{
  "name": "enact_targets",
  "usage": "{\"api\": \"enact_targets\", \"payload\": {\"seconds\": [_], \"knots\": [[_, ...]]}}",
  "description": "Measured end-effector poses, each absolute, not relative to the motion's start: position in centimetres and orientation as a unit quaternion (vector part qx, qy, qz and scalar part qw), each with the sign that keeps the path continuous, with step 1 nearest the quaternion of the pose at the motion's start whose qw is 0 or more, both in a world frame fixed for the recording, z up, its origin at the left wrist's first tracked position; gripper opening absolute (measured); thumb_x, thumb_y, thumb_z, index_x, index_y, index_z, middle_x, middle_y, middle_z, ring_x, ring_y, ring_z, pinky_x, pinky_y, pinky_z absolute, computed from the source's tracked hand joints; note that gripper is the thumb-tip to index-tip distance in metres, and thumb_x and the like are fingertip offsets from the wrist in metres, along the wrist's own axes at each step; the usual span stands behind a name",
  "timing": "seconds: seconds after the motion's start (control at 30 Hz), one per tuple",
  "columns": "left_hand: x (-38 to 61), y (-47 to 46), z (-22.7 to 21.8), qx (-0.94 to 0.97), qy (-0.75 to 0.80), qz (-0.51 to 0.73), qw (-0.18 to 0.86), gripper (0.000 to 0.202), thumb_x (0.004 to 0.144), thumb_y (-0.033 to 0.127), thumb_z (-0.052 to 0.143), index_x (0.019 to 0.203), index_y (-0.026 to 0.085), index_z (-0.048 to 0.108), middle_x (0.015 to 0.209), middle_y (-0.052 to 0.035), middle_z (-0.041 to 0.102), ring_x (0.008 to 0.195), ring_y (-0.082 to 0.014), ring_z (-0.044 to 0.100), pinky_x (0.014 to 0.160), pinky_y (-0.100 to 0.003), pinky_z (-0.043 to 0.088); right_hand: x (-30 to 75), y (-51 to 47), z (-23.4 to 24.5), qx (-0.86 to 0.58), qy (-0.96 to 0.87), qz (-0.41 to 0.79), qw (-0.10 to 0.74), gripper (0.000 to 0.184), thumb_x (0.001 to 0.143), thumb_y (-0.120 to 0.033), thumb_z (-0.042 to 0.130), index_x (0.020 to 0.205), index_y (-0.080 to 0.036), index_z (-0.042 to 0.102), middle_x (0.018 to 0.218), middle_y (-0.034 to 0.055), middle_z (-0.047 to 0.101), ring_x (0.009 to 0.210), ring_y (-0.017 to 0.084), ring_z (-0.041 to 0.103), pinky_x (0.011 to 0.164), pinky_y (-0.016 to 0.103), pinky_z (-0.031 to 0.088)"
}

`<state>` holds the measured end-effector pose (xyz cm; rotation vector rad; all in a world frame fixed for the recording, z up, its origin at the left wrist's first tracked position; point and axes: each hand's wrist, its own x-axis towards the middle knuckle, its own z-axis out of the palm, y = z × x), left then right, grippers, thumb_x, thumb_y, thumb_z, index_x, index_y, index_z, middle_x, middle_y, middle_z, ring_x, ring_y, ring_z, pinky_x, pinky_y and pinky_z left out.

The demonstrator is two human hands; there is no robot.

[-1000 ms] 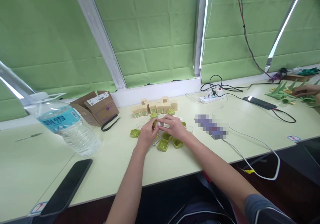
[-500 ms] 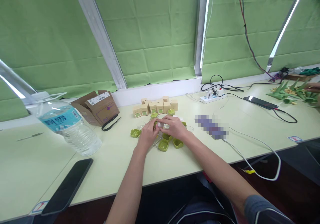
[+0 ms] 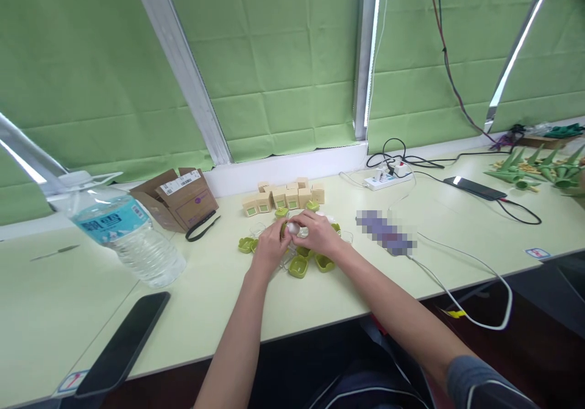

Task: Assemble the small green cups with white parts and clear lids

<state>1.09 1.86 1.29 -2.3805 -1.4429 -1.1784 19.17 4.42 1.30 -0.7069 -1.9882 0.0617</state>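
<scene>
Over the middle of the table my left hand (image 3: 269, 244) and my right hand (image 3: 316, 233) meet, fingers closed. Pinched between the two is a small white rounded piece (image 3: 293, 228). A green edge (image 3: 284, 228) shows at my left fingertips, against the white piece; it looks like one of the soft green covers. Below my hands lie more green covers, cup-shaped and squarish, such as one green cover (image 3: 298, 267) and another green cover (image 3: 325, 263). Several others, among them a green cover at the left (image 3: 245, 244), are partly hidden with thin clear or white bits around them.
Several small cardboard boxes (image 3: 292, 198) stand behind my hands. At left are a big water bottle (image 3: 132, 238), an open carton (image 3: 187, 200) and a phone (image 3: 125, 342). To the right are a blurred-out device (image 3: 386, 232) with a white cable, a power strip (image 3: 388, 178) and green cones (image 3: 548, 168).
My hands stay almost in place. The white piece between my fingertips has turned or shifted a little and shows more plainly. The whole view has moved very slightly.
</scene>
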Motion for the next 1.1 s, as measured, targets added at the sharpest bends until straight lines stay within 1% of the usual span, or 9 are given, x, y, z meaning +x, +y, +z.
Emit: {"api": "enact_targets", "payload": {"seconds": [0.17,0.3,0.37,0.5,0.67,0.77,0.87,1.0,1.1], "knots": [[1.3,1.7,1.5,-0.775,-0.461,-0.43,0.041,0.029,0.101,0.031,0.044,0.118,0.019,0.064,0.109,-0.0082,0.075,0.092,-0.0197,0.072,0.084,-0.033,0.057,19.3,4.3,1.3,-0.279,-0.807,0.064,0.517,0.026,0.084,-0.02,0.069,0.11,-0.021,0.069,0.101,0.0061,0.071,0.092,0.019,0.069,0.081,0.032,0.059],[1.3,1.6,1.6,-0.766,-0.459,-0.447,0.04,0.029,0.101,0.033,0.046,0.119,0.019,0.065,0.113,-0.009,0.075,0.101,-0.0214,0.071,0.089,-0.036,0.058,19.2,4.2,1.3,-0.271,-0.794,0.098,0.535,0.028,0.082,-0.02,0.07,0.11,-0.021,0.069,0.1,0.0064,0.071,0.092,0.02,0.069,0.082,0.035,0.062],[1.3,1.5,1.7,-0.764,-0.457,-0.454,0.037,0.03,0.101,0.033,0.047,0.12,0.019,0.065,0.113,-0.0094,0.074,0.097,-0.0209,0.071,0.087,-0.036,0.058,19.2,4.2,1.2,-0.27,-0.785,0.121,0.544,0.03,0.082,-0.021,0.072,0.112,-0.021,0.07,0.101,0.0064,0.071,0.091,0.02,0.07,0.083,0.036,0.064],[1.4,1.1,1.9,-0.763,-0.451,-0.463,0.023,0.031,0.099,0.028,0.048,0.125,0.019,0.063,0.107,-0.0084,0.073,0.082,-0.0173,0.068,0.079,-0.033,0.058,19.2,4.5,0.9,-0.275,-0.755,0.173,0.569,0.031,0.082,-0.025,0.075,0.112,-0.021,0.07,0.103,0.0059,0.071,0.087,0.018,0.072,0.084,0.036,0.066],[1.5,0.6,2.2,-0.779,-0.433,-0.452,0.015,0.039,0.094,0.02,0.053,0.133,0.02,0.058,0.109,-0.008,0.069,0.084,-0.0171,0.064,0.081,-0.033,0.057,19.4,4.6,0.9,-0.282,-0.734,0.201,0.584,0.031,0.083,-0.028,0.075,0.112,-0.019,0.071,0.103,0.0059,0.07,0.086,0.017,0.074,0.084,0.034,0.067],[1.6,0.4,2.2,-0.792,-0.425,-0.438,0.011,0.048,0.092,0.02,0.057,0.14,0.021,0.053,0.108,-0.0071,0.066,0.085,-0.0169,0.062,0.082,-0.033,0.057,19.5,4.5,1.2,-0.291,-0.731,0.204,0.582,0.034,0.084,-0.028,0.075,0.116,-0.018,0.071,0.105,0.0074,0.069,0.086,0.017,0.074,0.085,0.035,0.067],[1.6,0.5,2.1,-0.796,-0.419,-0.437,0.014,0.052,0.092,0.02,0.059,0.144,0.023,0.051,0.105,-0.0061,0.063,0.087,-0.0165,0.061,0.082,-0.032,0.056,19.6,4.4,1.3,-0.292,-0.73,0.206,0.582,0.035,0.085,-0.028,0.075,0.118,-0.02,0.07,0.105,0.0069,0.069,0.084,0.017,0.073,0.083,0.036,0.067],[1.5,0.9,1.9,-0.794,-0.419,-0.438,0.036,0.052,0.091,0.024,0.065,0.142,0.024,0.053,0.101,-0.005,0.061,0.089,-0.018,0.061,0.082,-0.033,0.056,19.5,4.3,1.3,-0.292,-0.732,0.202,0.582,0.027,0.086,-0.031,0.073,0.11,-0.02,0.072,0.1,0.0055,0.069,0.085,0.017,0.072,0.081,0.034,0.067],[1.3,1.3,1.7,-0.791,-0.422,-0.44,0.049,0.05,0.09,0.024,0.067,0.138,0.025,0.056,0.101,-0.0051,0.061,0.091,-0.0193,0.063,0.082,-0.034,0.056,19.4,4.2,1.3,-0.295,-0.731,0.2,0.582,0.024,0.086,-0.033,0.073,0.106,-0.02,0.071,0.097,0.0053,0.069,0.084,0.016,0.071,0.078,0.032,0.066]]}}
